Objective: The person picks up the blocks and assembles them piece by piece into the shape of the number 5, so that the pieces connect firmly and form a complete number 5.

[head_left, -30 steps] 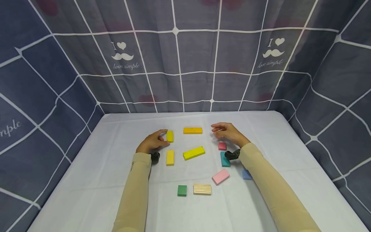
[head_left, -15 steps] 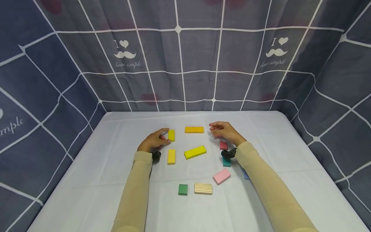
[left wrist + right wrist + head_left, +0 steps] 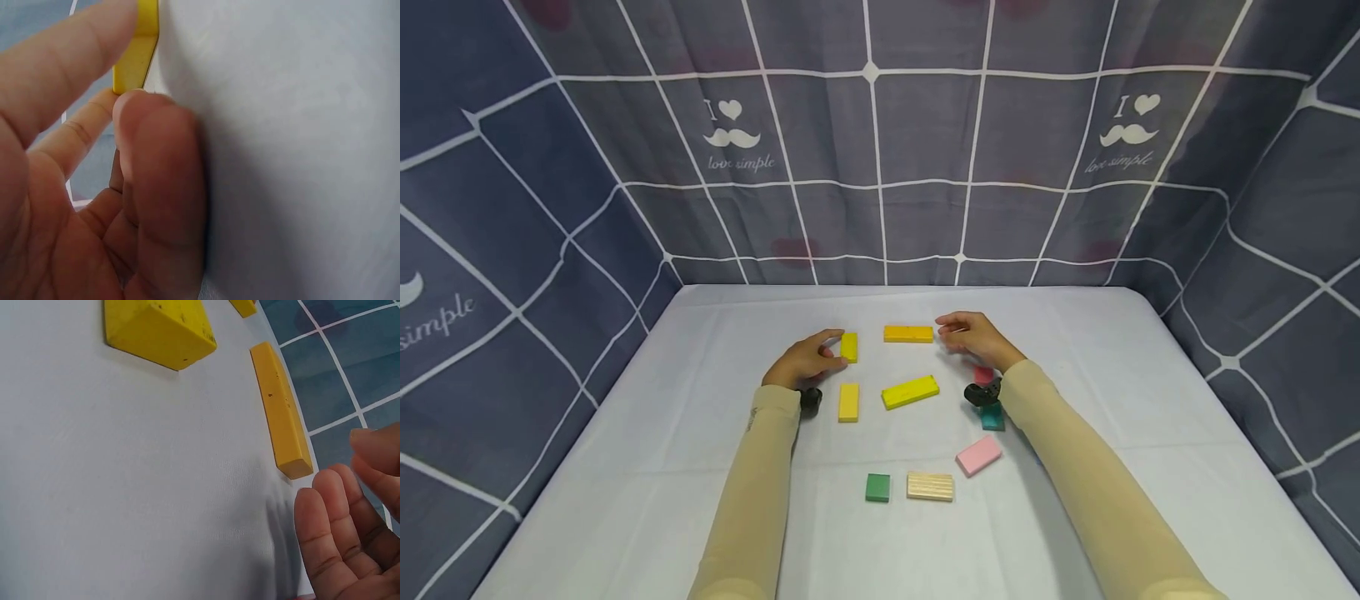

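Note:
My left hand [image 3: 802, 360] pinches a small yellow block [image 3: 849, 347] at the far left of the group, thumb on its near end and index finger at its far end. In the left wrist view, the thumb covers part of that yellow block [image 3: 133, 65], and the other fingers curl beneath. My right hand [image 3: 977, 337] hovers just right of an orange-yellow block [image 3: 908, 334], fingers loosely bent and holding nothing. A small gap separates its fingertips from the orange-yellow block [image 3: 281, 412] in the right wrist view.
Between the arms lie a yellow block [image 3: 848, 402] and a slanted bright yellow block [image 3: 910, 392]. Red [image 3: 983, 375] and teal [image 3: 992, 417] blocks sit partly under the right wrist. Nearer are pink [image 3: 978, 456], green [image 3: 877, 487] and ridged wooden [image 3: 930, 486] blocks.
My right hand has moved left, closer to the orange-yellow block, and its forearm now hides the blue block. The left hand keeps its pinch. The head view has shifted slightly.

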The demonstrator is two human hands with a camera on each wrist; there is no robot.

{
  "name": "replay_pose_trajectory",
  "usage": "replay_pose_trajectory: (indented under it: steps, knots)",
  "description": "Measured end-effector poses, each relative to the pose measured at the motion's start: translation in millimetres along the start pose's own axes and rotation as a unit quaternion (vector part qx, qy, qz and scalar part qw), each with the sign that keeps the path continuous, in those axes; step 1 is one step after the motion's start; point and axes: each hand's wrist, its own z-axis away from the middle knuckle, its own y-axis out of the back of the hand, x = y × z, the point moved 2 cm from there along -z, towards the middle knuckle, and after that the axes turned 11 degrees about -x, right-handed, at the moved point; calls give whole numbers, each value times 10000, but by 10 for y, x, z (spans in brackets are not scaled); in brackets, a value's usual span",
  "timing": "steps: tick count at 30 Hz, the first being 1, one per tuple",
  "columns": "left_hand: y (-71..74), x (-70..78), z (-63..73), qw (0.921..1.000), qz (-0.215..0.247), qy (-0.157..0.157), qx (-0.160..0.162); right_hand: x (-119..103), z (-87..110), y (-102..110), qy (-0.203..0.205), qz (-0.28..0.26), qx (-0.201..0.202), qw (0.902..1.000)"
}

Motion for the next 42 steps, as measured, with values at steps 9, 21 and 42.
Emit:
replay_pose_trajectory:
  steps: [9,21,42]
  knots:
    - [14,-5,-21,10000,2,90,-32,-13,-97,-69,-136,-35,113,9998]
    - [13,-23,-6,9997,243,64,-28,-34,-222,-117,-682,291,281,9969]
    - [-6,-20,21,9986,505,182,26,-165,-333,-120,-931,1614,-56,9825]
